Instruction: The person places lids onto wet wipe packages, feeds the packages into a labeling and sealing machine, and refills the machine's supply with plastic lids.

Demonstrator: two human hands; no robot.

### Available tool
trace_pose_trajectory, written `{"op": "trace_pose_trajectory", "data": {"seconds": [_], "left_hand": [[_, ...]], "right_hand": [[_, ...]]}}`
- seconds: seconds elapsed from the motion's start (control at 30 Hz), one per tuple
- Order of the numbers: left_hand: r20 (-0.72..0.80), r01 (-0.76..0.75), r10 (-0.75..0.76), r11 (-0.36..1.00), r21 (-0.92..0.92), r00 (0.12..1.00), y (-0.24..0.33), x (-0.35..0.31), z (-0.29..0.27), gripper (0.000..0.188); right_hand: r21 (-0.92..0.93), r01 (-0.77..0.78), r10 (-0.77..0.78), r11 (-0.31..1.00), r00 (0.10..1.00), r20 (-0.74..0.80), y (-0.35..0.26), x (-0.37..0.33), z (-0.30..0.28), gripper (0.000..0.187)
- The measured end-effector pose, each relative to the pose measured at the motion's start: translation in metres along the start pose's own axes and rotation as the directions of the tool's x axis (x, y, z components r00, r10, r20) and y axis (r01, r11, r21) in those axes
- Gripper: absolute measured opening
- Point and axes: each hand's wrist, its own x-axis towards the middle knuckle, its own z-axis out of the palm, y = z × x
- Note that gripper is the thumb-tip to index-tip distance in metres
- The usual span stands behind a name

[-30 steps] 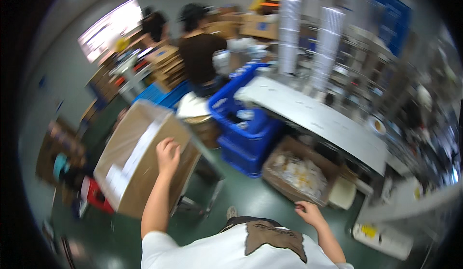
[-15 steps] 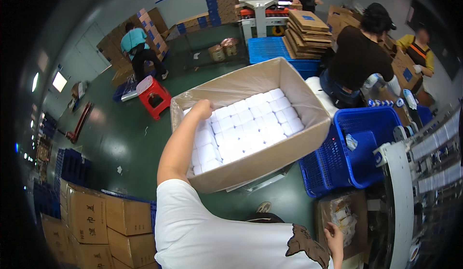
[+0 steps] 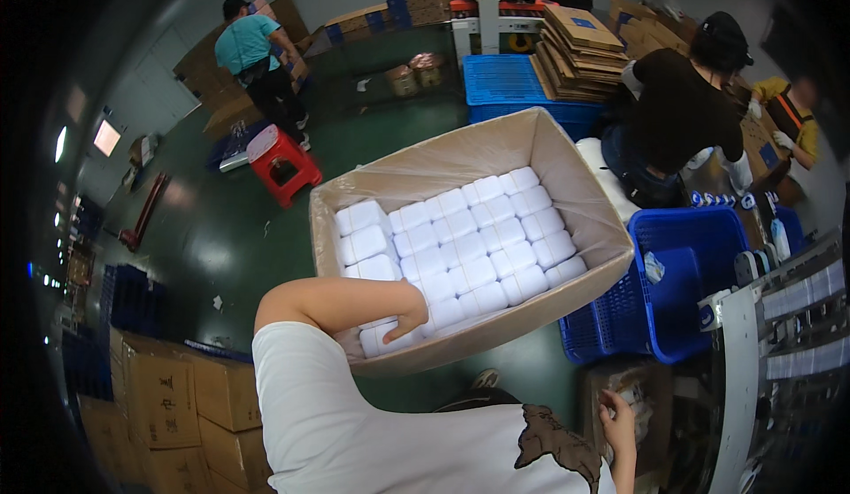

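A large brown carton (image 3: 482, 345) with a clear plastic liner stands in front of me, filled with rows of white banded bundles (image 3: 469, 248). The bundles in the leftmost column (image 3: 361, 217) sit higher than the others. My left hand (image 3: 403, 310) reaches into the carton's near left part, bent down over the bundles there. Its thumb is stretched apart from the other fingers, which partly hide behind the hand and touch the white bundles. Low on the right, my right hand (image 3: 618, 419) hangs loosely with slightly bent fingers and nothing in it.
Blue plastic baskets (image 3: 686, 219) stand right of the carton, beside a grey machine frame (image 3: 744, 352). A person in black (image 3: 686, 104) sits beyond them. A red stool (image 3: 282, 162) stands far left, with a person in turquoise (image 3: 248, 47) behind it. Sealed cartons (image 3: 159, 397) are stacked near left.
My left hand has moved from the carton's far left side to its near left part. The leftmost bundles now show uncovered. The person in turquoise has straightened up.
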Motion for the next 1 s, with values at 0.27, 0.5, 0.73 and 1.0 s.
{"op": "trace_pose_trajectory", "data": {"seconds": [0.27, 0.5, 0.73, 1.0], "left_hand": [[-0.291, -0.071, 0.037, 0.992, -0.107, 0.956, -0.002, -0.036, -0.02, 0.102], [-0.734, -0.691, -0.068, 0.288, -0.663, 0.676, -0.059, -0.062, -0.047, 0.088], [-0.907, -0.7, -0.197, -0.701, -0.134, 0.371, 0.044, -0.11, -0.086, 0.07], [-0.966, -0.767, -0.002, -0.609, -0.203, 0.257, 0.119, -0.129, -0.046, 0.059]], "right_hand": [[0.063, -0.089, 0.094, 0.994, 0.992, -0.087, 0.025, -0.025, 0.002, 0.03], [0.069, -0.008, 0.017, 0.998, 0.992, -0.126, -0.005, -0.014, 0.002, 0.038], [-0.48, 0.634, -0.775, 0.606, 0.607, -0.176, -0.165, 0.054, -0.011, 0.065], [-0.847, 0.513, -0.966, 0.14, -0.115, -0.23, -0.214, 0.08, 0.002, 0.068]]}}
